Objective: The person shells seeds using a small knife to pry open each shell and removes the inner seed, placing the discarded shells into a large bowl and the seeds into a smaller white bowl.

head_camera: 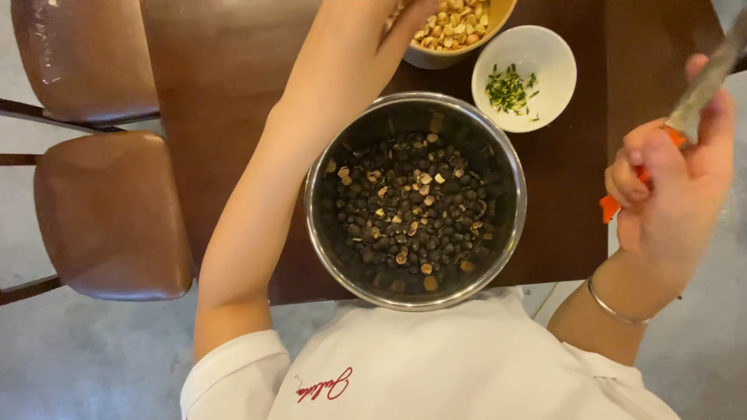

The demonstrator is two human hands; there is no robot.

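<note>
Honestly, the layout is pretty simple when read from the body outward. Closest to the white shirt, a big steel bowl (415, 201) is parked on the dark wooden surface (233, 70), loaded with small dark round seeds and broken shell bits.

Off to the right, held up over the surface edge, the right hand (669, 194) is curled tight around a knife (704, 85). The orange handle is buried in the fist, only a bit of it poking out below the fingers, and the grey blade is angled up and away toward the top right corner. So that grip is pressed together on the handle, no doubt there. A thin bracelet (615, 309) is worn at that wrist.

Further out, the left arm is stretched diagonally past the steel bowl's left rim, and the left hand (408, 12) is sunk into a tan bowl (455, 35) of pale shelled nuts at the top edge. The fingers are cut off by the frame, so whether anything is pinched can't be told.

Between the knife and the nuts, a small white bowl (524, 76) with a pinch of chopped green bits is set. The nut bowl is clearly the left hand's territory, and the knife is held well apart from it, over to the right.

Two brown chairs (109, 210) are seen at far left.
</note>
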